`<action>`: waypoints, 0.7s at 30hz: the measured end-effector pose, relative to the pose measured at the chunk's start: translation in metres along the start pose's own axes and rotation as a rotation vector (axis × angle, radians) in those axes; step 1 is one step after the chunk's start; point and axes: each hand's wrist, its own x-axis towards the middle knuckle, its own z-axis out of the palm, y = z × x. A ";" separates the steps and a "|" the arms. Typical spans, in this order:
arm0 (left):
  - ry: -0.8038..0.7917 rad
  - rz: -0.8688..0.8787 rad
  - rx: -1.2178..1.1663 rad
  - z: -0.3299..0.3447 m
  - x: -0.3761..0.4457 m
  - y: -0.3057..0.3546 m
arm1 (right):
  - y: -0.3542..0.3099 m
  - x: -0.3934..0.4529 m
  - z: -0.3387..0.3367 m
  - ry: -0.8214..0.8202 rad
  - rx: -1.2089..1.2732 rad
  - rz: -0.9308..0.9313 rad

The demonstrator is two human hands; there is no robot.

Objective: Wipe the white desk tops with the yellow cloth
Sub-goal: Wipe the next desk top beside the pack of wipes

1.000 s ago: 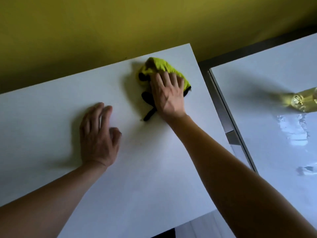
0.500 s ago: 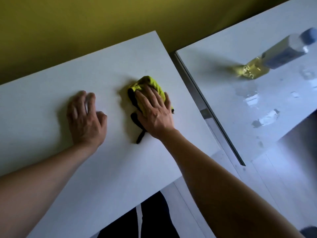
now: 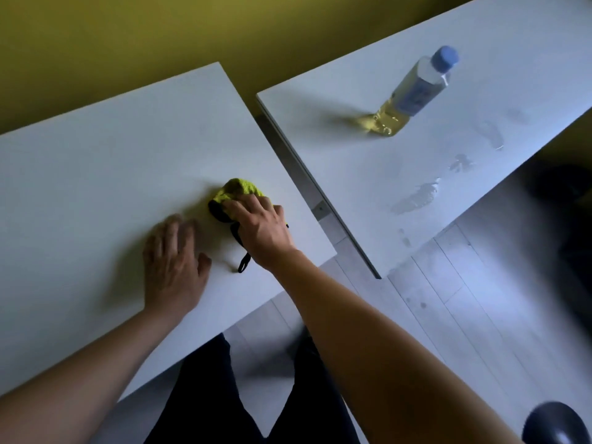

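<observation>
A bunched yellow cloth [image 3: 238,188] with a black underside and a black loop lies on the left white desk top [image 3: 96,174], near its right front corner. My right hand [image 3: 261,227] presses down on the cloth, its fingers spread over the fabric. My left hand [image 3: 174,267] rests flat on the same desk top, just left of the cloth and nearer the front edge. A second white desk top [image 3: 368,168] stands to the right, across a narrow gap, with wet smears on its front part.
A clear bottle [image 3: 413,92] with a blue cap and yellow liquid stands on the right desk. A yellow-green wall runs behind both desks. Pale floorboards [image 3: 448,299] and my dark trouser legs [image 3: 205,395] show below. A dark rounded object [image 3: 557,424] sits at the bottom right.
My right hand has dragged the cloth from the far edge of the left desk toward the front edge. My left hand stayed flat on the desk. The view swung right, revealing the bottle.
</observation>
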 end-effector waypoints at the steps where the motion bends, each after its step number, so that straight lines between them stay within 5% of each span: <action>1: -0.014 -0.016 -0.008 0.002 -0.005 0.011 | 0.008 -0.013 -0.006 0.007 0.039 0.008; 9: 0.004 -0.123 -0.084 0.012 -0.060 0.117 | 0.114 -0.134 -0.074 0.154 0.203 -0.005; 21: -0.076 0.088 -0.136 0.049 -0.092 0.281 | 0.243 -0.171 -0.134 0.310 0.249 0.146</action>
